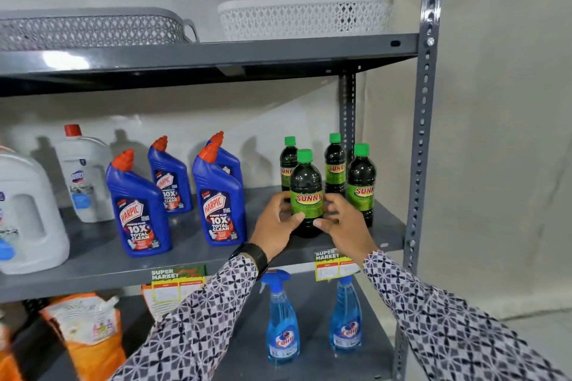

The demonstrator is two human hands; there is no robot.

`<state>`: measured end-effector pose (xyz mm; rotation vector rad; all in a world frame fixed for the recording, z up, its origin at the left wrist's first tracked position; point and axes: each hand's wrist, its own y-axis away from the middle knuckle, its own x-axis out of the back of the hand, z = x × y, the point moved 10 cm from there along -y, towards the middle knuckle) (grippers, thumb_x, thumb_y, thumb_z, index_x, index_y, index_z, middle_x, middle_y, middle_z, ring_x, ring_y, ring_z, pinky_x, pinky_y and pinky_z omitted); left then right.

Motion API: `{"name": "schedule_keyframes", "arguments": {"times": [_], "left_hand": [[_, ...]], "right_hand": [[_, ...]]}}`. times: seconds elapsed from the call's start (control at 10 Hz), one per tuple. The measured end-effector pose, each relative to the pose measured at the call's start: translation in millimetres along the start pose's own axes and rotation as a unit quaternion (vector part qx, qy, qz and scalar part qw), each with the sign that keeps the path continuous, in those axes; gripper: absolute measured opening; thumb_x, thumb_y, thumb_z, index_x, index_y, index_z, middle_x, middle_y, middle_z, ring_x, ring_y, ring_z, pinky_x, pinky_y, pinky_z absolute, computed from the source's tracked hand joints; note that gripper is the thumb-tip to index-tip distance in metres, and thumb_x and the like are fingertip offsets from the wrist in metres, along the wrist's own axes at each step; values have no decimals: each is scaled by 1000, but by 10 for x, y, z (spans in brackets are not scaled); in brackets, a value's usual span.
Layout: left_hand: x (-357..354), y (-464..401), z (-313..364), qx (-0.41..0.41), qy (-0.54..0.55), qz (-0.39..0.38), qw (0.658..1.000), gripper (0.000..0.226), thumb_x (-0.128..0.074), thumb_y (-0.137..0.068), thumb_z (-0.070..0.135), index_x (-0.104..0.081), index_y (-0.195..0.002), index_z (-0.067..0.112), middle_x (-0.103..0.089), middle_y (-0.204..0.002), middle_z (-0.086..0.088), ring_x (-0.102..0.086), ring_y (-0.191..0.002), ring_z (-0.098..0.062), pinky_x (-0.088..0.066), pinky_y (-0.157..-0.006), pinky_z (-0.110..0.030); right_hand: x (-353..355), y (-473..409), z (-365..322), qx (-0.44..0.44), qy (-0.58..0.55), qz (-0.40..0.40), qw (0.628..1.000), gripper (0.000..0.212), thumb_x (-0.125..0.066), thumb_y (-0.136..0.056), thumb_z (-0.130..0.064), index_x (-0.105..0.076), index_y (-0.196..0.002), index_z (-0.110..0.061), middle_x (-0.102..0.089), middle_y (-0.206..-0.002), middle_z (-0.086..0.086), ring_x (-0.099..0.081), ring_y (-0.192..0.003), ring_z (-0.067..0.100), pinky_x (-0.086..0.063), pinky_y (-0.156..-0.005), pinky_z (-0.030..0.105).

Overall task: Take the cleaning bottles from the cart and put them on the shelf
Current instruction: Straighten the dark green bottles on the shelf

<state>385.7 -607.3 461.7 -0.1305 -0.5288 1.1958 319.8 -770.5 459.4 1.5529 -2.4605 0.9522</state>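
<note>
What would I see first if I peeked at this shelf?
Two hands, left hand and right hand, wrapped around a dark Sunny bottle with a green cap, standing on the middle shelf. To its left stand bright blue Harpic bottles with red caps. Below, two blue spray bottles stand side by side.

In the middle of the frame, the middle shelf (198, 260) holds a row of things. At its left end stands a big jug (28, 213), with a smaller bottle (85, 176) behind it. Next, to the right, stand four Harpic bottles (139, 210). At the right end stand four Sunny bottles (335, 164); the front Sunny bottle (306, 192) sits between the left hand (275, 223) and the right hand (346, 226). Two baskets (303, 15) sit on the top shelf. Two spray bottles (281, 322) stand on the bottom shelf.
</note>
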Motion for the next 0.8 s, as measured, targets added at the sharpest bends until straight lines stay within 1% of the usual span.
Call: {"name": "schedule_keyframes", "arguments": {"times": [0.1, 0.2, 0.3, 0.5, 0.6, 0.7, 0.8], "left_hand": [[75, 93, 4, -9, -15, 2, 1000, 47, -69, -93, 12, -48, -130, 34, -62, -115, 20, -59, -106, 8, -50, -81, -5], [138, 163, 24, -8, -28, 5, 1000, 51, -69, -94, 16, -48, -137, 30, -63, -118, 16, -60, -110, 4, -49, -90, -14], [144, 196, 27, -5, -26, 3, 1000, 53, -68, -94, 16, -46, -141, 28, -68, -122, 3, -66, -113, -9, -52, -100, -28], [139, 193, 60, 11, -37, 10, 999, 59, -67, -96, 18, -42, -148, 26, -67, -127, -2, -65, -113, -14, -51, -103, -32], [148, 216, 130, 14, -38, 11, 999, 58, -67, -96, 16, -42, -148, 23, -67, -133, -8, -65, -116, -17, -52, -108, -38], [147, 249, 143, 18, -44, -10, 999, 62, -66, -97, 16, -39, -151, 24, -64, -140, -10, -61, -113, -11, -48, -106, -30], [189, 401, 256, 8, -32, -41, 999, 69, -63, -99, 19, -28, -158, 26, -54, -153, -8, -57, -131, -12, -44, -104, -22]], "right_hand": [[-38, 73, -27, 5, -15, -8, 1000, 51, -79, -89, -6, -59, -134, -18, -70, -118, 5, -70, -102, 22, -58, -95, 36], [-104, 109, -52, -4, -31, -8, 999, 56, -78, -89, -5, -59, -140, -17, -69, -124, 12, -71, -109, 26, -58, -101, 44], [-113, 121, -65, -4, -33, 6, 999, 56, -78, -89, -3, -59, -140, -16, -70, -124, 12, -71, -110, 26, -58, -101, 45], [-117, 141, -118, -9, -22, 28, 999, 56, -75, -90, 0, -58, -142, -13, -70, -123, 7, -70, -106, 19, -58, -100, 37], [-109, 147, -140, -16, -10, 38, 999, 58, -74, -91, 0, -57, -144, -14, -70, -125, 7, -69, -102, 14, -58, -102, 38], [-137, 174, -150, -23, 6, 31, 999, 63, -73, -93, -2, -51, -150, -14, -68, -134, 11, -68, -101, 6, -57, -97, 27], [-89, 273, -344, -9, 43, 78, 996, 71, -72, -96, -10, -38, -159, -11, -60, -148, 15, -61, -133, 25, -50, -112, 42]]}}
